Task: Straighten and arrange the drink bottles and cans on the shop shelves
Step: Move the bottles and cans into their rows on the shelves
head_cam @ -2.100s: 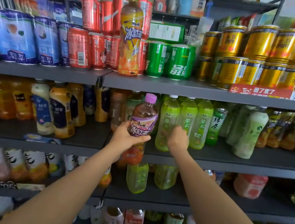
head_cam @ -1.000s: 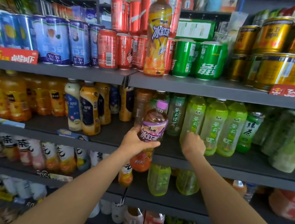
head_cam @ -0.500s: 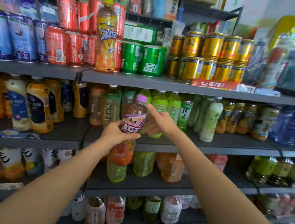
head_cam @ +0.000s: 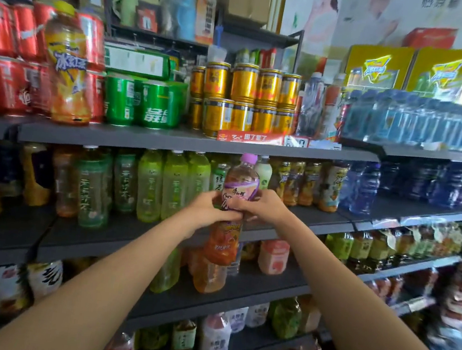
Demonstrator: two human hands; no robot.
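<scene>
Purple-capped bottle [head_cam: 235, 204] upright in mid-air, just in front of the second shelf [head_cam: 320, 222]. Left hand [head_cam: 208, 211] and right hand [head_cam: 261, 206] both wrapped around its middle, fingers closed on the label. Green bottles [head_cam: 174, 185] stand left of the hands; gold cans [head_cam: 242, 100] above.

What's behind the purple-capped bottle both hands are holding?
Behind the purple-capped bottle sits the middle shelf's row: a green tea bottle to its left and a white-capped pale bottle to its right. The left hand and right hand cover whatever stands directly behind it.
</scene>
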